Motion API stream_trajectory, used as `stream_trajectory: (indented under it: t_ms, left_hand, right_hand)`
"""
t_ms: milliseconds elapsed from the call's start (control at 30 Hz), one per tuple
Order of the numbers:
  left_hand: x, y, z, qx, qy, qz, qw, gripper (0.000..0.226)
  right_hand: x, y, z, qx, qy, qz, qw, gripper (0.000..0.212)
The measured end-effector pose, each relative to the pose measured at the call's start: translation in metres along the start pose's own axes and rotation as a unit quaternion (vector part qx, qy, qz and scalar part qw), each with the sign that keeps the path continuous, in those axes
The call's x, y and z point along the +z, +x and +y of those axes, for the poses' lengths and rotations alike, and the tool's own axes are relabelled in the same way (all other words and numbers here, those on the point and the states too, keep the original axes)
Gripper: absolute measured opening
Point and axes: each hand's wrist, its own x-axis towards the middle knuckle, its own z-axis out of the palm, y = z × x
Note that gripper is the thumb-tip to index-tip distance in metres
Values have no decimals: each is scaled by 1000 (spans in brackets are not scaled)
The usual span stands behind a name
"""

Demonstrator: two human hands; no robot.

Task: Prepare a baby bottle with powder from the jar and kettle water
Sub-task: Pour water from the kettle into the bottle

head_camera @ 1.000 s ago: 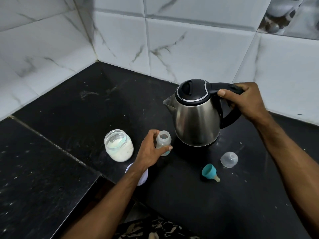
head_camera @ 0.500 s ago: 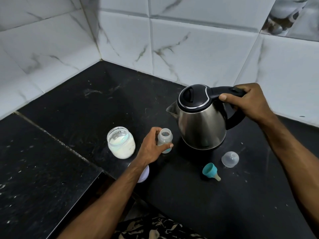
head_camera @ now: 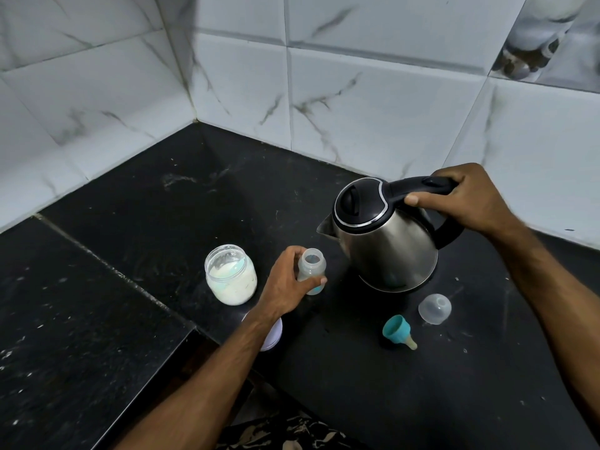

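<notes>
A small clear baby bottle [head_camera: 312,265] stands upright and uncapped on the black counter [head_camera: 194,203], with my left hand [head_camera: 285,284] gripping its body. Just right of it is a steel kettle [head_camera: 386,245] with a black lid. My right hand [head_camera: 467,198] grips the kettle's black handle, and the spout points left toward the bottle. An open glass jar [head_camera: 231,275] of white powder stands left of the bottle with a pale scoop inside. The teal teat ring [head_camera: 397,331] lies on its side in front of the kettle.
A clear dome cap [head_camera: 435,308] lies beside the teat ring. A white lid [head_camera: 274,334] sits partly hidden under my left wrist. Tiled walls [head_camera: 357,102] meet in a corner behind. The counter steps down at a seam [head_camera: 107,266] on the left.
The kettle and my right hand sit a little lower and to the right in view, partly from the camera shifting. My left hand keeps its hold on the bottle.
</notes>
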Motion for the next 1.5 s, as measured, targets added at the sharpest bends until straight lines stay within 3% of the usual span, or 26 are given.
stream_trajectory:
  t_ms: [200, 833, 1133, 1300, 1500]
  left_hand:
    - [1, 3, -1, -1, 2, -4, 1000, 60]
    - [2, 6, -7, 11, 10, -1, 1000, 60]
    - [2, 6, -8, 14, 4, -4, 1000, 59]
    - [2, 6, -9, 15, 4, -2, 1000, 59]
    - [2, 7, -9, 17, 1, -4, 1000, 59]
  right_hand:
    - [0, 2, -4, -3, -29, -10, 1000, 78]
    - [-2, 6, -5, -9, -81, -24, 996, 75]
    - [-1, 8, -11, -7, -76, -40, 996, 63]
    - [1, 12, -12, -16, -96, -45, 994, 74]
    - [4, 14, -14, -20, -98, -51, 994, 71]
